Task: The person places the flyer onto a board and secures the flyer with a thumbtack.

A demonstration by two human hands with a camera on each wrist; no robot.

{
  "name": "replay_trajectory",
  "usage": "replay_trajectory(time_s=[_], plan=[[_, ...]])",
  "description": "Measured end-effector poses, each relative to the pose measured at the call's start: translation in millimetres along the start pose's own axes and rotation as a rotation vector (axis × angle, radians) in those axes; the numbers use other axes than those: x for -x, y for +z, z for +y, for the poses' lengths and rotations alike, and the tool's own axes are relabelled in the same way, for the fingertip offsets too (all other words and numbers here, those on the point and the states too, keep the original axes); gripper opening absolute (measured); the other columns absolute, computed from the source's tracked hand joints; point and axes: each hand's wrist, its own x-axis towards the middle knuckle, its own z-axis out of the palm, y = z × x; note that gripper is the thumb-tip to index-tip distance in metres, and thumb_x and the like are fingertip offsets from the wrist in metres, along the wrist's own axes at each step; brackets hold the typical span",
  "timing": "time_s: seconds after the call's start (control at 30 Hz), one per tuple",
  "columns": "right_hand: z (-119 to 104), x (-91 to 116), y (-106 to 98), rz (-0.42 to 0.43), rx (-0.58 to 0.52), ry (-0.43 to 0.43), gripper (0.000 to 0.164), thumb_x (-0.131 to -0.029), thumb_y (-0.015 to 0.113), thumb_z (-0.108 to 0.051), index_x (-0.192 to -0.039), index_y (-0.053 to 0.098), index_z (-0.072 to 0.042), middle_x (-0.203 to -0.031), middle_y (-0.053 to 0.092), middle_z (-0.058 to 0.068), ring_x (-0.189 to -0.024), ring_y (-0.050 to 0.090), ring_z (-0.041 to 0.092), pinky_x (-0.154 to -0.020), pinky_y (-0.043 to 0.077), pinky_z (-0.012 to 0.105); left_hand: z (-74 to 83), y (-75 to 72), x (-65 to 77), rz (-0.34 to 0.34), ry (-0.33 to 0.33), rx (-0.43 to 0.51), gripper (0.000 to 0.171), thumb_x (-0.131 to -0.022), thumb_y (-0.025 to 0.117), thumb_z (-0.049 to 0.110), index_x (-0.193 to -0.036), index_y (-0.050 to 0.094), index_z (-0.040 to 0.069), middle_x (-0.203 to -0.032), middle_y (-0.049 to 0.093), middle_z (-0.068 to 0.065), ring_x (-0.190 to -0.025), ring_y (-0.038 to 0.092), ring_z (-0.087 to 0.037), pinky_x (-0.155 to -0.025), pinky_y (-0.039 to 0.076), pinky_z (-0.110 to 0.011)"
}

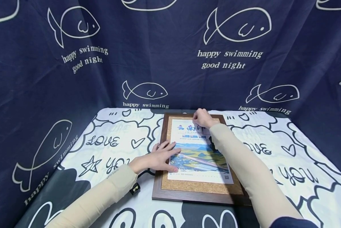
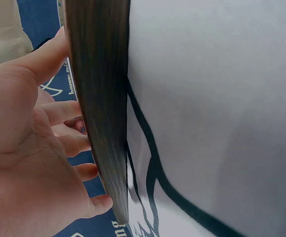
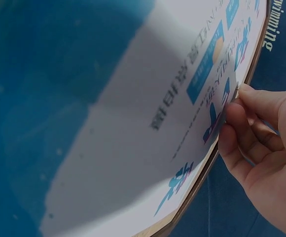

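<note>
A printed poster (image 1: 200, 158) with a landscape picture lies over a cork board (image 1: 187, 186) in a dark brown wooden frame. My left hand (image 1: 159, 156) rests on the poster's left edge, fingers spread; the left wrist view shows that hand (image 2: 29, 143) reaching over the frame's side (image 2: 101, 98). Up at the poster's top margin is my right hand (image 1: 202, 118). In the right wrist view, this hand (image 3: 261, 133) has thumb and curled fingers pinched together right at the paper (image 3: 133, 143). A small pin tip (image 3: 237, 90) shows by the thumb, mostly hidden by the fingers.
Beneath the framed board is a table cloth (image 1: 113, 126) with black and white doodles. A navy curtain (image 1: 170, 53) printed with white fish rises behind and at both sides. My right forearm (image 1: 244, 161) crosses over the board's right edge.
</note>
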Motion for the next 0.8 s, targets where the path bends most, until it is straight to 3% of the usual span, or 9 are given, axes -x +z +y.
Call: replay_trajectory(time_s=[0.8], plan=[[1.0, -4.2, -0.7, -0.019, -0.065, 0.043, 0.013, -0.092, 0.064, -0.008, -0.094, 0.075, -0.002, -0.099, 0.072, 0.015, -0.087, 0.059, 0.026, -0.081, 0.051, 0.039, -1.1, 0.0, 0.1, 0.002, 0.009, 0.012, 0.079, -0.089, 0.06, 0.056, -0.154, 0.027, 0.025, -0.164, 0.008, -0.008, -0.152, 0.0, -0.032, -0.116, 0.003, -0.063]])
